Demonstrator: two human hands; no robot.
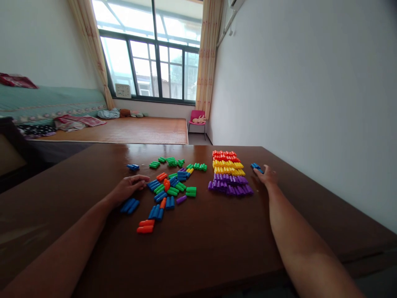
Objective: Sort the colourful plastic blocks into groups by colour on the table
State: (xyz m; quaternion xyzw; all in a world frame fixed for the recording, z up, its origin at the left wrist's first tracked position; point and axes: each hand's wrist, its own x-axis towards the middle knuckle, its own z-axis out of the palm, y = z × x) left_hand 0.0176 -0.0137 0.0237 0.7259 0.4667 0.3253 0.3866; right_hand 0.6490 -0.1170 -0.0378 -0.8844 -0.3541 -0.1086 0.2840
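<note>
On the brown table (pixel 198 248), my left hand (pixel 132 187) is at the left of a loose pile of coloured plastic pieces, its fingertips touching blue pieces (pixel 154 185). More blue pieces (pixel 129 205) lie beside its wrist. My right hand (pixel 267 174) has its thumb and fingers closed round blue pieces (pixel 257 167) at the right. Between the hands stand rows of red pieces (pixel 225 156), yellow pieces (pixel 228 167) and purple pieces (pixel 231 184). Green pieces (pixel 191 191) and orange pieces (pixel 145 226) are mixed in the loose pile.
A wall (pixel 304 82) runs along the right side. Beyond the table are a low bed (pixel 139 129) with cloths on it, a pink chair (pixel 197 114) holding a soft toy, and a window (pixel 170 70) with curtains.
</note>
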